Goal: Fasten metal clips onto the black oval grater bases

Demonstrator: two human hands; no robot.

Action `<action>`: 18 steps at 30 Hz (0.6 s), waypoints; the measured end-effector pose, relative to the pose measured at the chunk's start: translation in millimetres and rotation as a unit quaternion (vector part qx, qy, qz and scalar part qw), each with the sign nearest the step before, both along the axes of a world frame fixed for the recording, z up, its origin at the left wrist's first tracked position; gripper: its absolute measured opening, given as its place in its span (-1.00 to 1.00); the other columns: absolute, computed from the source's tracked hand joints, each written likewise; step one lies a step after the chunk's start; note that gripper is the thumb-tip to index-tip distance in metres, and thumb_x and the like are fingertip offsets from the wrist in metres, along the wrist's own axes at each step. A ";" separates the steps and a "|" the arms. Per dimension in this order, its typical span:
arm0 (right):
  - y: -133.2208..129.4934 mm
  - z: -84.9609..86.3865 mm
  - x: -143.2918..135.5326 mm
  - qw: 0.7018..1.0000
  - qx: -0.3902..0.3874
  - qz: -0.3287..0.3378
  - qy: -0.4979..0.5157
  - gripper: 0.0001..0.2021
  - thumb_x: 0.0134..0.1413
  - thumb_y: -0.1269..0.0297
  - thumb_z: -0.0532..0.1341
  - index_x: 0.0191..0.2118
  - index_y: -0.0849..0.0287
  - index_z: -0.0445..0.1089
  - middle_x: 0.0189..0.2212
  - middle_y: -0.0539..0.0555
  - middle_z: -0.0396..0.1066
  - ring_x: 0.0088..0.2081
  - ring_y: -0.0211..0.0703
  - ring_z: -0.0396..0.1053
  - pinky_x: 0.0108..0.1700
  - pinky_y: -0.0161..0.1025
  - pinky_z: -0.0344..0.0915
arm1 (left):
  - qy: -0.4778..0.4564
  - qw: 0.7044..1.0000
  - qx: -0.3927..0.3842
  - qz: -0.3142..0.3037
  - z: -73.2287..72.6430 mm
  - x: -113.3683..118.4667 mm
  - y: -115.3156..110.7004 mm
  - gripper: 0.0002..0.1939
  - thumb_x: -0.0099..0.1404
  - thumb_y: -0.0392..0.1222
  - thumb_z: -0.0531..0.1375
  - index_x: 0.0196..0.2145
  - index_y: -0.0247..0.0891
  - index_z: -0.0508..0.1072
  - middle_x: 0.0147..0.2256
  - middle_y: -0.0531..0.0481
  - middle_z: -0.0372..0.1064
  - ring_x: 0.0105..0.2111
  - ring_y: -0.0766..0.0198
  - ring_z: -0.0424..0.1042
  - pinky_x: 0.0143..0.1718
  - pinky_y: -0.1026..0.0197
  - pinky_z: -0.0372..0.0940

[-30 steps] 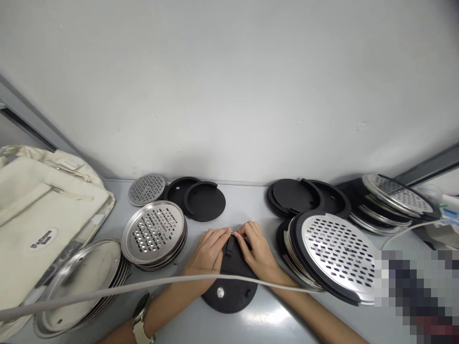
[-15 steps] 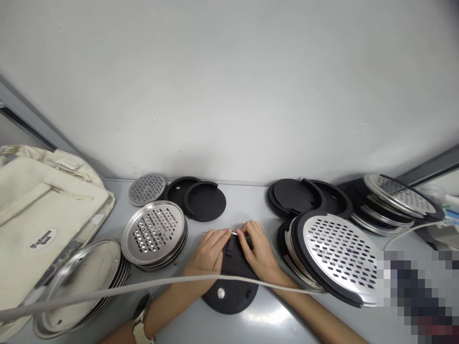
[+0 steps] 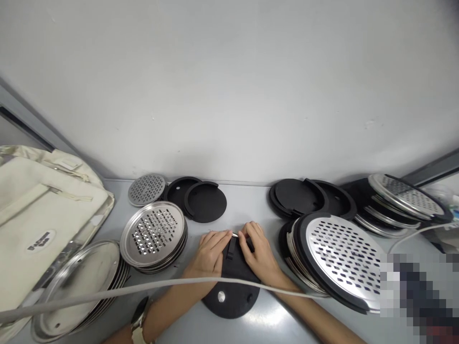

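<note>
A black round plate [image 3: 231, 306] lies on the table in front of me, with a short black strap or tab [image 3: 231, 249], a silver knob and a small black peg on its face. At its far edge a small shiny metal piece [image 3: 234, 234] shows between my fingertips. My left hand [image 3: 210, 251] is closed on the plate's left far side, fingers pressed together and tips at the metal piece. My right hand [image 3: 258, 251] grips the opposite side, thumb and bent fingers meeting near the same piece. What lies beneath the fingers is hidden.
Stacked metal grater discs [image 3: 154, 234] and plain metal plates [image 3: 81, 286] stand at left, beside a cream bag [image 3: 53, 210]. Black round trays [image 3: 205, 201] lie near the wall. More perforated discs [image 3: 344, 253] are stacked at right. A pale cable [image 3: 165, 283] crosses in front of my forearms.
Both hands stay almost in place on the black plate. The view has shifted slightly, so the right-hand stacks appear a little further right.
</note>
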State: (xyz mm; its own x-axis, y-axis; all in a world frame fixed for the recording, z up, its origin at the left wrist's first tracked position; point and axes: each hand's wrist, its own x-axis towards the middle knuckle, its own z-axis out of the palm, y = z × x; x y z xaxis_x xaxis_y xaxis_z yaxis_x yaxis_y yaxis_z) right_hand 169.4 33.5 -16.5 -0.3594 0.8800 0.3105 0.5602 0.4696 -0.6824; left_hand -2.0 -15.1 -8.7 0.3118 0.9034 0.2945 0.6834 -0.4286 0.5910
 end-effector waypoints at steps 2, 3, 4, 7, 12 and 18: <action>0.0 -0.6 -0.7 1.000 0.002 0.001 -0.001 -0.80 0.27 0.36 -0.04 -0.43 0.10 0.06 -0.42 0.02 0.18 -0.33 -0.12 0.17 -0.25 -0.16 0.15 | 0.000 1.000 -0.007 0.005 0.4 0.3 0.6 -0.47 0.27 -0.51 -0.10 0.15 -0.26 0.24 0.05 -0.12 0.30 0.07 0.17 0.23 0.15 -0.07 0.16; 0.0 -1.0 -1.0 1.000 0.002 0.001 0.000 -0.80 0.28 0.37 -0.04 -0.43 0.10 0.06 -0.42 0.02 0.17 -0.33 -0.11 0.16 -0.25 -0.15 0.15 | 0.000 1.000 -0.007 0.007 0.6 0.5 0.8 -0.47 0.26 -0.51 -0.11 0.15 -0.26 0.25 0.04 -0.12 0.30 0.06 0.17 0.23 0.15 -0.07 0.16; 0.0 -1.3 -1.2 1.000 0.002 0.002 0.000 -0.80 0.28 0.37 -0.05 -0.42 0.10 0.06 -0.42 0.02 0.17 -0.33 -0.11 0.16 -0.24 -0.15 0.15 | 0.000 1.000 -0.006 0.007 0.8 0.7 0.9 -0.46 0.26 -0.52 -0.11 0.15 -0.26 0.25 0.04 -0.12 0.30 0.06 0.16 0.23 0.15 -0.08 0.16; -0.2 -1.8 -1.0 1.000 0.001 0.004 -0.001 -0.80 0.28 0.38 -0.05 -0.42 0.10 0.05 -0.42 0.03 0.17 -0.33 -0.11 0.16 -0.24 -0.14 0.15 | 0.001 1.000 -0.003 0.005 1.4 1.4 0.5 -0.45 0.24 -0.53 -0.11 0.15 -0.26 0.25 0.04 -0.12 0.30 0.06 0.16 0.23 0.14 -0.08 0.17; -0.5 -1.0 -0.1 1.000 0.002 0.005 -0.001 -0.81 0.27 0.39 -0.05 -0.41 0.10 0.05 -0.42 0.03 0.17 -0.33 -0.11 0.15 -0.25 -0.13 0.15 | 0.011 1.000 -0.001 0.009 2.6 2.4 -0.3 -0.44 0.23 -0.55 -0.11 0.14 -0.27 0.25 0.04 -0.11 0.30 0.05 0.17 0.23 0.13 -0.06 0.18; -0.1 -3.0 -0.4 1.000 -0.001 0.008 -0.003 -0.81 0.28 0.40 -0.07 -0.41 0.10 0.02 -0.42 0.03 0.14 -0.33 -0.11 0.13 -0.24 -0.11 0.14 | 0.010 1.000 0.012 0.010 1.8 2.3 0.5 -0.43 0.23 -0.56 -0.12 0.14 -0.25 0.23 0.03 -0.10 0.30 0.04 0.17 0.23 0.12 -0.04 0.19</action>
